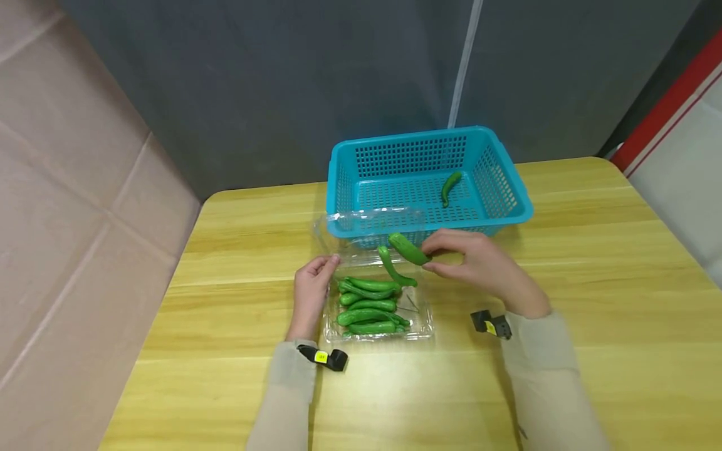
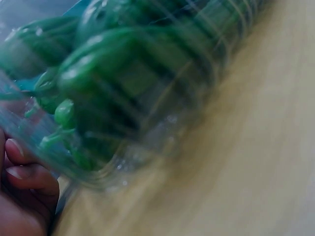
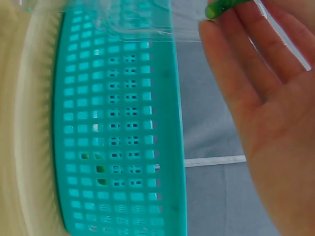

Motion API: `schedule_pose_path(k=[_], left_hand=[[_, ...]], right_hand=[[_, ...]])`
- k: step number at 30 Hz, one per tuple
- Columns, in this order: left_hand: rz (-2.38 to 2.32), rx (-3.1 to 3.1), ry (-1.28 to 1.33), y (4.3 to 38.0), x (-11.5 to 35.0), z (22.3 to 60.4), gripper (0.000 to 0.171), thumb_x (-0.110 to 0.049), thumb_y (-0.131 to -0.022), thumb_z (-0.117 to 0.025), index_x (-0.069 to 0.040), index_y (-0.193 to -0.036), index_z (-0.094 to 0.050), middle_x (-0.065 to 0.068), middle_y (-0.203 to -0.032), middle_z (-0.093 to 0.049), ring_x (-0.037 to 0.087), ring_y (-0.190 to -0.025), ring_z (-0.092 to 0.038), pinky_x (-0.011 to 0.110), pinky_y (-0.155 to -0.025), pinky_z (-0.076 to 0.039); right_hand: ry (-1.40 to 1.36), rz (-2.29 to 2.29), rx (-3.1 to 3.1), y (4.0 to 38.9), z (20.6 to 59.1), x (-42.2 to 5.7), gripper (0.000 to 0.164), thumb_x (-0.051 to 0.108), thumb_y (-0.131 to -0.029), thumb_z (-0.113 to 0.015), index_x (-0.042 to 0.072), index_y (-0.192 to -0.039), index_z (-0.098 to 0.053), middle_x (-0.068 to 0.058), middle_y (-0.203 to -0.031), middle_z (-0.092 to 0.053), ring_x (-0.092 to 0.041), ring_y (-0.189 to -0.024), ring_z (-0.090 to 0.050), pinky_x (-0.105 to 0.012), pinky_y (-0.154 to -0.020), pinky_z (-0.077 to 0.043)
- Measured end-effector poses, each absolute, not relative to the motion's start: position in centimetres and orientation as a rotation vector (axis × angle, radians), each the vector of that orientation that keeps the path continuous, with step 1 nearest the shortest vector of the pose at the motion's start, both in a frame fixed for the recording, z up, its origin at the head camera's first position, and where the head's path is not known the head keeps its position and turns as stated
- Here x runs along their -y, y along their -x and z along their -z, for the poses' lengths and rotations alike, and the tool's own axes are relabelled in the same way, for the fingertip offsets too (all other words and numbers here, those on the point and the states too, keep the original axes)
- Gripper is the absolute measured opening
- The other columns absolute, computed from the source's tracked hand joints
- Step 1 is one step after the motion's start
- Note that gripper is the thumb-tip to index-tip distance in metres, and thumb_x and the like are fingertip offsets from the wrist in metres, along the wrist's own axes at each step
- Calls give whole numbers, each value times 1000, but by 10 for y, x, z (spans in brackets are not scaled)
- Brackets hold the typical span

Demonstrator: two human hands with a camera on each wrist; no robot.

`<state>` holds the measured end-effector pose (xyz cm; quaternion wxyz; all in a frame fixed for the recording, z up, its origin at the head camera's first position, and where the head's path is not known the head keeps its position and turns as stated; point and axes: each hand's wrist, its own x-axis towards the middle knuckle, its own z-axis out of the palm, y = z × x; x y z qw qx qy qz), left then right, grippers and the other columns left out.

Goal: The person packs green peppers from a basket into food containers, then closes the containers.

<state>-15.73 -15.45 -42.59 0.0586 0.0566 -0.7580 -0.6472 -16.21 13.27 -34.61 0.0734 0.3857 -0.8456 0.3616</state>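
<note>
A clear plastic clamshell box (image 1: 376, 336) stands open on the table, its lid (image 1: 366, 219) folded back against the basket. Several green chili peppers (image 1: 369, 316) lie inside, seen large through the plastic wall in the left wrist view. My left hand (image 1: 313, 291) pinches the box's left edge near the hinge. Over the box's far right corner, my right hand (image 1: 474, 263) pinches a thick green chili pepper (image 1: 407, 248) by one end between thumb and fingers. Just below it, a thin curved chili pepper (image 1: 395, 269) leans across the box's back edge.
Behind the box stands a blue plastic basket (image 1: 430, 135) with one curved chili pepper (image 1: 450, 188) on its floor. The wooden table (image 1: 248, 250) meets a dark grey panel (image 1: 282, 94) at the back. A tiled wall (image 1: 73, 188) rises to the left.
</note>
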Motion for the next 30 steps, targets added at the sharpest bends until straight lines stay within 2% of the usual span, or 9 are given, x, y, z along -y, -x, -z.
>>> schedule_pose_path(k=[3, 6, 18, 22, 30], left_hand=[[1967, 2292, -167, 158, 155, 427, 31, -28, -86, -60, 1, -94, -66, 18, -61, -49, 5, -38, -32, 20, -36, -27], [1971, 2290, -173, 158, 155, 427, 31, -28, -86, -60, 1, -95, -66, 19, -62, -49, 5, -38, -32, 21, -35, -27], [1977, 2299, -184, 158, 155, 427, 32, -29, -86, -60, 1, -96, -65, 6, -54, -45, 5, -38, -31, 20, -35, -26], [1976, 2298, -172, 159, 155, 427, 33, -30, -86, -59, 1, -96, -65, -1, -51, -42, 4, -37, -30, 21, -35, -26], [1961, 2307, -192, 160, 155, 427, 32, -29, -86, -59, 1, -97, -65, -2, -50, -42, 5, -38, -32, 20, -35, -27]], right_hand=[[-1171, -1057, 2601, 163, 350, -129, 19, 17, -79, -69, 17, -97, -65, 9, -99, -60, -10, -93, -55, -28, -76, -47], [-1202, -1034, 2647, 164, 352, -124, 20, 16, -79, -69, 17, -98, -65, 9, -100, -60, -10, -94, -55, -29, -78, -47], [-1391, -965, 2752, 164, 367, -96, 22, 13, -78, -69, 16, -99, -64, 8, -97, -61, -11, -91, -57, -28, -80, -46], [-1369, -950, 2821, 162, 370, -90, 21, 16, -78, -69, 19, -98, -65, 11, -97, -60, -10, -91, -57, -26, -81, -45], [-1333, -914, 2882, 158, 372, -84, 19, 18, -80, -67, 19, -99, -65, 11, -97, -60, -9, -91, -57, -24, -80, -45]])
